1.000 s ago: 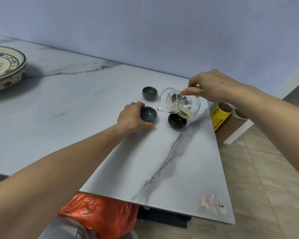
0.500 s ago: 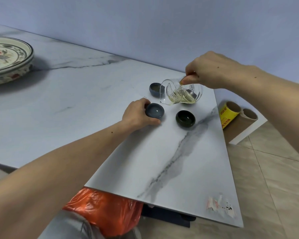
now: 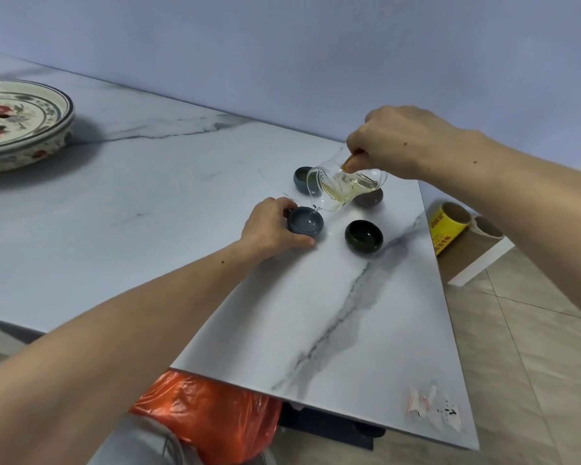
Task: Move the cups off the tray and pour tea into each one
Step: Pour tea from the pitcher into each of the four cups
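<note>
My left hand grips a small grey-blue cup standing on the marble table. My right hand holds a glass pitcher by its handle, tipped left with its spout just over that cup; pale yellow tea sits in it. A dark green cup stands to the right of the held cup. Another blue cup stands behind the pitcher, partly hidden. A brownish cup shows under the pitcher's base. The floral round tray sits far left.
The table's right edge runs close to the cups. Beyond it, cardboard tubes, one with a yellow label, lie on a low white shelf. An orange plastic bag sits under the table's near edge. Torn sticker scraps mark the near right corner.
My right hand has moved the pitcher from above the dark green cup leftwards and tipped it over the grey-blue cup. My left hand has kept its hold on that cup.
</note>
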Demonstrator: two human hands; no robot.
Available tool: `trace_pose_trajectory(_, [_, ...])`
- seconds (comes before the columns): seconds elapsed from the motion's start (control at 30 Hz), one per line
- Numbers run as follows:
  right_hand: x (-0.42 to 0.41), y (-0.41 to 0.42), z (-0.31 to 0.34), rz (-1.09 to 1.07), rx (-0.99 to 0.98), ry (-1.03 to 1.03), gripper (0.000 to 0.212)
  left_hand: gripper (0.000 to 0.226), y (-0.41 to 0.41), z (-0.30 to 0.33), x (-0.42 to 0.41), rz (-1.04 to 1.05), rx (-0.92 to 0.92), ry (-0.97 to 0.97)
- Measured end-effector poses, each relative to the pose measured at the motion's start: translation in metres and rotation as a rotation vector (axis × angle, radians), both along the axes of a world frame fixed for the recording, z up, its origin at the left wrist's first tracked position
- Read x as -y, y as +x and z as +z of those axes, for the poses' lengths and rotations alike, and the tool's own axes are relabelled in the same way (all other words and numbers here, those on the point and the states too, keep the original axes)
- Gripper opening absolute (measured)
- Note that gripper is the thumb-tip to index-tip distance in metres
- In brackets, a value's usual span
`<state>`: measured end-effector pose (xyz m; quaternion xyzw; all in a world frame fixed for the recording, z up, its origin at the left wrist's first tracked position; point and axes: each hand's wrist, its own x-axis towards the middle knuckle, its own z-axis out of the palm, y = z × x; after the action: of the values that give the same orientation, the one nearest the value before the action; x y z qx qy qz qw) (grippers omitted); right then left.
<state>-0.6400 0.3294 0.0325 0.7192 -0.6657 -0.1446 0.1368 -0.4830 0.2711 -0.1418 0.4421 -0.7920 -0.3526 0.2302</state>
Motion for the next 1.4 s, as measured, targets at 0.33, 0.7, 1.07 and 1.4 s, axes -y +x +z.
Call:
trace_pose_trajectory(0.33, [-0.008, 0.012, 0.005, 0.013, -0.027, 0.008, 0.037, 0.065, 0.001, 0.0, -0.001, 0.028, -0.013, 0.035])
trace_pose_trajectory(0.7, [-0.008, 0.018, 0.007, 0.04, -0.038, -0.012, 0.037, 0.063, 0.001, -0.001, 0.0, 0.024, -0.022, 0.039])
trace_pose_trajectory(1.07, [-0.008, 0.021, 0.007, 0.062, -0.041, -0.015, 0.036, 0.064, 0.0, -0.001, 0.0, 0.018, -0.014, 0.037])
trace_pose_trajectory(1.4, [-0.014, 0.013, 0.005, 0.023, 0.001, -0.026, 0.037, 0.063, 0.0, -0.001, 0.0, 0.015, -0.008, 0.034])
